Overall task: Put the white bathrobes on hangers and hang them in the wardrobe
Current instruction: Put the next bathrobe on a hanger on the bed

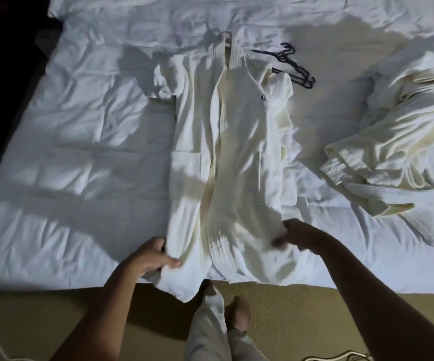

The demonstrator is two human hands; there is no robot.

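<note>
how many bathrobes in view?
2. One bathrobe lies spread flat mid-bed, its hem held by the left hand and right hand. The other bathrobe is heaped at the bed's right edge; that heap may hide more.

Your left hand (150, 256) has its fingers tucked under the bathrobe's (226, 162) hem at seven o'clock, so only the thumb shows, and your right hand (300, 235) at five o'clock is motion-blurred, its fingertips lost in the cloth. The dark hangers (292, 66) at one o'clock lie partly under the robe's shoulder, and how many there are cannot be told. The second bathrobe (392, 142) at three o'clock runs off the frame's edge; the robe's chest emblem (264, 97) is too small to read.
</note>
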